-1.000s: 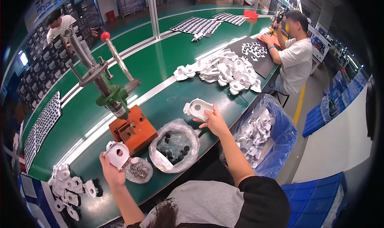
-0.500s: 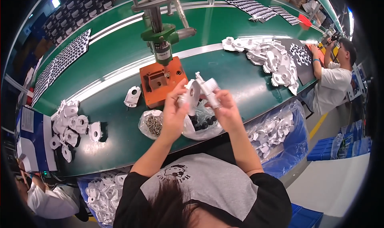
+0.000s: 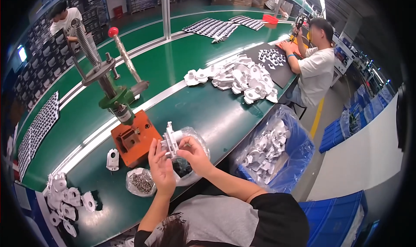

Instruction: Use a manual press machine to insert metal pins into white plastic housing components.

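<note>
Above the near edge of the bench, white plastic parts (image 3: 172, 139) are together between my hands; whether they are joined or only overlap I cannot tell. My right hand (image 3: 196, 157) grips them from the right with thumb and fingers. On the other side my left hand (image 3: 163, 171) is open, fingers stretched upward and fingertips close beside the parts. Below the hands is a clear plastic bag with dark pieces (image 3: 183, 168), partly hidden by them. Left of it lies a bag of metal screws (image 3: 142, 182). A single white plate with a hole (image 3: 112, 160) lies farther left.
A green lever press (image 3: 117, 102) stands over an orange fixture block (image 3: 135, 138). White parts are heaped at the left (image 3: 65, 199) and far right (image 3: 242, 78). A blue bin (image 3: 294, 156) with white parts stands right of the bench. A co-worker (image 3: 318, 61) works at the bench's right.
The view has swung to the right. The white parts, held apart one in each hand before, are now together in my right hand's grip. My left fingers have straightened.
</note>
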`<state>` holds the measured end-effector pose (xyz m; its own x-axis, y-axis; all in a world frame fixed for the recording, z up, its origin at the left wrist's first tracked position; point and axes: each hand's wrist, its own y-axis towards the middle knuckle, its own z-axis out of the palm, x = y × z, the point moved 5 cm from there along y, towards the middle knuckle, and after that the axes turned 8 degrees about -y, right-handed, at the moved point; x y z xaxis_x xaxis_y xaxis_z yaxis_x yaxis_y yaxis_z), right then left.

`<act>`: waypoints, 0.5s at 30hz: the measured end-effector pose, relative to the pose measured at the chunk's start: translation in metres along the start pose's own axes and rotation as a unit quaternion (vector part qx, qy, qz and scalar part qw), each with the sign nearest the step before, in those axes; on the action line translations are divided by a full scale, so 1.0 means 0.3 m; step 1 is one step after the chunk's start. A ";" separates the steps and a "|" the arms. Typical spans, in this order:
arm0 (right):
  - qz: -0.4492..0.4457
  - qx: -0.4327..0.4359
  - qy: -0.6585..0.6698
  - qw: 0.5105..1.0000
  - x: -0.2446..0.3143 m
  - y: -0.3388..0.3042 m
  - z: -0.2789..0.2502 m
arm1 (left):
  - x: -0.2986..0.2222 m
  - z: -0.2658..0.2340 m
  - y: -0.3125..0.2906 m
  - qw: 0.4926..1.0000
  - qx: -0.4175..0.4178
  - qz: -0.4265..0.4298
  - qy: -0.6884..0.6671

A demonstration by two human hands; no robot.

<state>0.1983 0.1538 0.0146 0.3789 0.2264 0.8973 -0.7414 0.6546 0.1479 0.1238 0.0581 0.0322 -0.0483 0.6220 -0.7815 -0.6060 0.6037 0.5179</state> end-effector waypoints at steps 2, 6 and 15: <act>0.012 0.009 -0.004 1.000 -0.016 -0.011 0.006 | 0.009 0.010 0.001 0.995 0.044 0.026 0.086; 0.078 0.001 0.040 0.996 -0.059 -0.009 -0.005 | 0.009 0.004 -0.021 0.972 0.049 0.057 0.224; 0.050 -0.003 0.020 0.999 -0.063 -0.016 0.011 | -0.013 -0.014 -0.021 0.960 0.009 0.095 0.262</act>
<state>0.1929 0.1439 -0.0016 0.3251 0.3197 0.8900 -0.7733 0.6316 0.0556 0.1246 0.0498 0.0307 -0.5515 0.3887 -0.7380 -0.5331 0.5163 0.6703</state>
